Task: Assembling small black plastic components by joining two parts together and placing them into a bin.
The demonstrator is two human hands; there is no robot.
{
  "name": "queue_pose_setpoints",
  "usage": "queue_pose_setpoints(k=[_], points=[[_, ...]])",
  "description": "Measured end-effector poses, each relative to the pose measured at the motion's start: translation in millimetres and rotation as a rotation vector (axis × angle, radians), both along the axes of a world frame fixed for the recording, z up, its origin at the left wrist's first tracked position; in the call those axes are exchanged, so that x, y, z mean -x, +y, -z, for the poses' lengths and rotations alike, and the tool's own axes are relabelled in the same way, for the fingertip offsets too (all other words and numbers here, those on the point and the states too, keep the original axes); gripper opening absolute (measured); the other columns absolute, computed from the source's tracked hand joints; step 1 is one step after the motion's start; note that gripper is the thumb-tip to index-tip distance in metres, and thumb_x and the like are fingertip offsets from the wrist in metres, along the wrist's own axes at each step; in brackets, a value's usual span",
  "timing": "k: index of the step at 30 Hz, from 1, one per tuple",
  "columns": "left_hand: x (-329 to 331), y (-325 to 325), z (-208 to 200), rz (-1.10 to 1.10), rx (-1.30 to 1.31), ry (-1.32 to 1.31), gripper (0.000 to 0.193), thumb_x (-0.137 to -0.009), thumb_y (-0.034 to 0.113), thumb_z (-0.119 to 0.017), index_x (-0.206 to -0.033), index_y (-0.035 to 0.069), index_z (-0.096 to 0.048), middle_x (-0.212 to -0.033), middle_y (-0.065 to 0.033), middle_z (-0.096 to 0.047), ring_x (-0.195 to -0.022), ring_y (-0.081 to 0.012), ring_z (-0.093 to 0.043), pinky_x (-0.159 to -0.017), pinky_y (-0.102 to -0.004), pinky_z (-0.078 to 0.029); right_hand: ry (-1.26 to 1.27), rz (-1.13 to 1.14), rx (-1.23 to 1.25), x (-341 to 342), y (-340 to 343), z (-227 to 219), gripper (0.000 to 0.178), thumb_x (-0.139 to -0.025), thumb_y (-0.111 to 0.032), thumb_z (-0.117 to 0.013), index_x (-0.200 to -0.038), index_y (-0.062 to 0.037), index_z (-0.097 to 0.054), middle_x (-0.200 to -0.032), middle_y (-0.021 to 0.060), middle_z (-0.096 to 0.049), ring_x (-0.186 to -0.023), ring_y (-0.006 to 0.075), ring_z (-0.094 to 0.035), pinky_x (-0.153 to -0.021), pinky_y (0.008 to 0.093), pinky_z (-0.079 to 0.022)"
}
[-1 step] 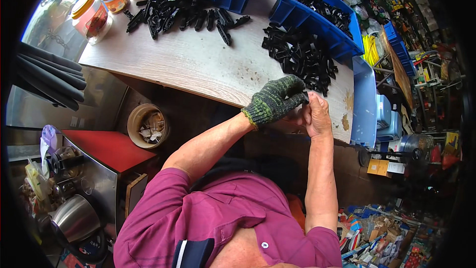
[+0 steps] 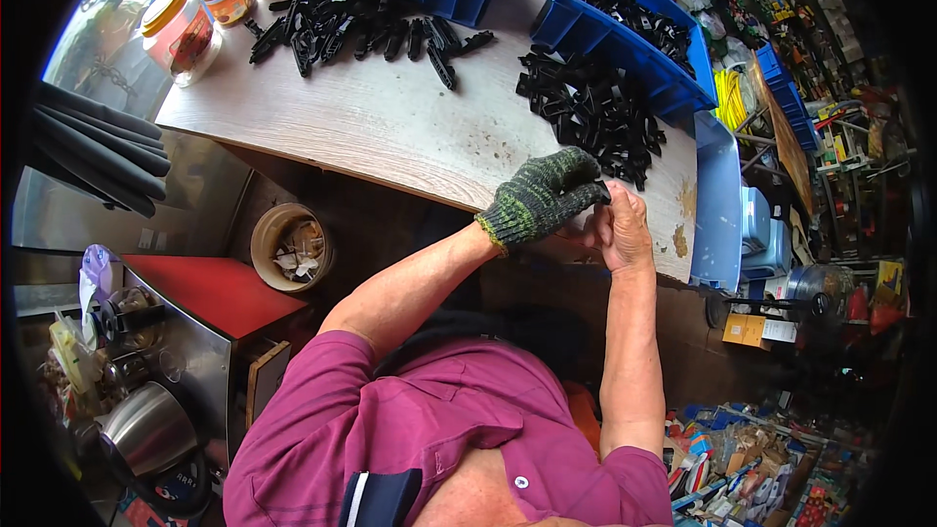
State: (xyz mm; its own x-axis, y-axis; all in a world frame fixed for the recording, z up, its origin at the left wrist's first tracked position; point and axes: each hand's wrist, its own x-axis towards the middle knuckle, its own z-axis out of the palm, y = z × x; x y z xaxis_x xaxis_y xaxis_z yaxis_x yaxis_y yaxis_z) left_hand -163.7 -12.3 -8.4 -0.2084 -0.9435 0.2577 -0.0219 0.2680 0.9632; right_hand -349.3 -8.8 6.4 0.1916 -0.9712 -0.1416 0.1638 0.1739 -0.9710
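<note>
Nothing has shifted since the earlier frame: the gloved left hand (image 2: 543,197) and bare right hand (image 2: 623,227) stay together, fingers clamped on a small black plastic part (image 2: 604,196), mostly hidden so its axis is unreadable, at the desk (image 2: 390,127) edge beside the black parts pile (image 2: 595,112).

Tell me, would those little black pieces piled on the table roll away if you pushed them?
Probably not. The black plastic pieces look flat and angular, not round, so they would likely slide or snag on each other. They lie heaped and tangled, so pushing one may drag its neighbours along. They look small and thin, so each is likely light and fairly stiff.
</note>
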Motion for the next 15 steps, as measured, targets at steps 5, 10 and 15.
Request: queue_pose_setpoints(k=[5, 10, 15], points=[[-5.1, -0.2, -8.3, 0.031, -0.212, 0.208, 0.025, -0.095, 0.022, -0.069, -0.112, 0.005, -0.064, -0.087, -0.0042, -0.068, -0.071, -0.0087, -0.062, -0.061, -0.0265, -0.052, 0.058, 0.114, -0.014, -25.0, 5.5, -17.0, 0.027, -0.098, -0.029, -0.062, -0.103, -0.0033, -0.067, -0.049, -0.0021, -0.045, -0.036, 0.0067, -0.035, -0.037, 0.0262, -0.045], [-11.0, -4.4, -23.0, 0.036, -0.372, 0.222, 0.024, -0.096, 0.026, -0.064, -0.108, 0.005, -0.066, -0.081, -0.0035, -0.067, -0.062, -0.0092, -0.060, -0.052, -0.0259, -0.049, 0.187, 0.081, 0.086, -25.1, 3.1, -6.9, 0.029, -0.098, -0.030, -0.060, -0.105, -0.0023, -0.064, -0.048, -0.0012, -0.042, -0.035, 0.0090, -0.037, -0.035, 0.0264, -0.043], [-16.0, -12.3, -5.0, 0.025, -0.269, 0.090, 0.029, -0.094, 0.030, -0.067, -0.109, 0.005, -0.066, -0.084, -0.0071, -0.068, -0.068, -0.0156, -0.064, -0.061, -0.0312, -0.053, 0.260, 0.095, 0.186, -36.6, 5.7, -2.5, 0.025, -0.100, -0.031, -0.056, -0.091, -0.0068, -0.057, -0.048, -0.0027, -0.037, -0.035, 0.0089, -0.036, -0.035, 0.0272, -0.044]])
